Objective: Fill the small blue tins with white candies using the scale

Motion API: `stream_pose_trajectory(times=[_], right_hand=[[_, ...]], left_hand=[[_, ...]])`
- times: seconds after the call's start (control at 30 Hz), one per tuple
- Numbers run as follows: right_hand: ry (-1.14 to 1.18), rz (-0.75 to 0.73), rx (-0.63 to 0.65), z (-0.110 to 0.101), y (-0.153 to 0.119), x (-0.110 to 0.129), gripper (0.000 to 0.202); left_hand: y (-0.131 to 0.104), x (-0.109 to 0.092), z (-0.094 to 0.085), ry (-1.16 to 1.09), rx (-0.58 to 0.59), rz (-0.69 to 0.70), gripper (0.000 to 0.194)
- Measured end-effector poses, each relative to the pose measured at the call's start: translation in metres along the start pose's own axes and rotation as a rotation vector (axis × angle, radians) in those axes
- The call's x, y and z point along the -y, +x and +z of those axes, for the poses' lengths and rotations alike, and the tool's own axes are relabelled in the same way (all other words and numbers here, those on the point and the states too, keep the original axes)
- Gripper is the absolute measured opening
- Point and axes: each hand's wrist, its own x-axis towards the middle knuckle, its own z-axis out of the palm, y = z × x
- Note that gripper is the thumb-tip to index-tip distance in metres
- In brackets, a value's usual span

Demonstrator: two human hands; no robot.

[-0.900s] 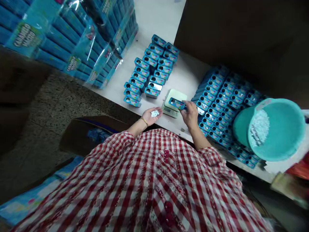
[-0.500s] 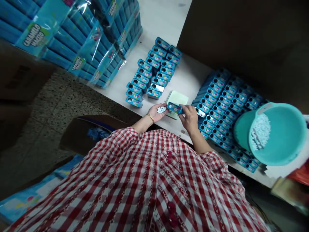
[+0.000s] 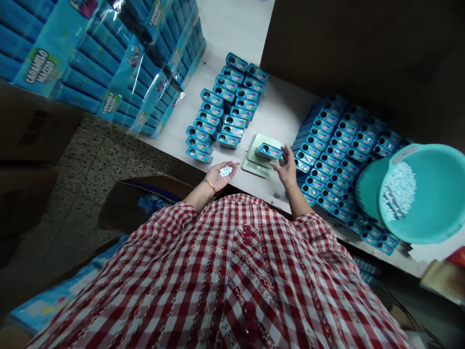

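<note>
My left hand [image 3: 218, 177] is palm up and slightly cupped, with a small heap of white candies [image 3: 225, 171] lying in it. To its right a blue candy tin [image 3: 269, 150] stands on the pale green scale [image 3: 250, 167]. My right hand [image 3: 285, 166] is beside the tin's right end, thumb and fingers spread apart and nothing between them. Whether a fingertip still touches the tin I cannot tell. Left of the scale stand several blue tins [image 3: 228, 139] in rows, each with a dark round hole on top.
A dense block of blue tins [image 3: 323, 169] fills the right side, some showing white candies at the hole. Beside it a turquoise bucket [image 3: 428, 194] holds white candies. Plastic-wrapped blue packs [image 3: 109, 63] are stacked at the left. An open cardboard box [image 3: 119, 203] is below the table edge.
The blue tin has gone from my right hand onto the scale, and the fingers have opened. My left hand has drawn away to the left with its candies.
</note>
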Motion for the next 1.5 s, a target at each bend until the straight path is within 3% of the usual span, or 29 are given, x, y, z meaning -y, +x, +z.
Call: stream_pose_trajectory(times=[0.07, 0.17, 0.23, 0.33, 0.43, 0.73, 0.97, 1.07, 1.23, 1.37, 1.5], right_hand=[[-0.05, -0.009, -0.04, -0.012, -0.022, 0.007, 0.071], [-0.174, -0.003, -0.064, -0.023, -0.058, 0.013, 0.042], [-0.236, 0.017, -0.023, -0.022, -0.078, 0.01, 0.028], [-0.276, 0.045, 0.031, -0.015, -0.095, 0.002, 0.023], [-0.272, 0.064, 0.036, -0.008, -0.096, -0.003, 0.023], [-0.191, 0.08, -0.09, -0.011, -0.065, -0.004, 0.028], [-0.126, 0.159, -0.138, -0.007, -0.067, -0.005, 0.028], [-0.175, 0.054, -0.003, 0.006, -0.071, 0.016, 0.024], [-0.435, -0.307, 0.49, 0.048, -0.073, 0.067, 0.025], [-0.754, -0.424, 0.667, 0.064, -0.071, 0.087, 0.03], [-0.828, -0.481, 0.749, 0.062, -0.068, 0.092, 0.03]], left_hand=[[-0.003, -0.001, -0.009, 0.004, -0.023, 0.006, 0.024], [-0.007, 0.0, -0.019, 0.018, -0.053, -0.001, 0.023], [-0.009, 0.003, -0.022, 0.043, -0.079, -0.027, 0.023], [-0.01, 0.009, -0.023, 0.08, -0.104, -0.07, 0.024], [-0.009, 0.012, -0.021, 0.095, -0.093, -0.086, 0.022], [-0.009, 0.008, -0.023, 0.119, -0.065, -0.089, 0.022], [-0.01, 0.011, -0.027, 0.119, -0.077, -0.103, 0.027], [-0.01, 0.014, -0.022, 0.15, -0.038, -0.116, 0.027], [-0.01, 0.025, -0.001, 0.216, 0.09, -0.191, 0.029], [-0.012, 0.03, 0.007, 0.183, 0.106, -0.227, 0.034], [-0.013, 0.029, 0.004, 0.161, 0.07, -0.264, 0.034]])
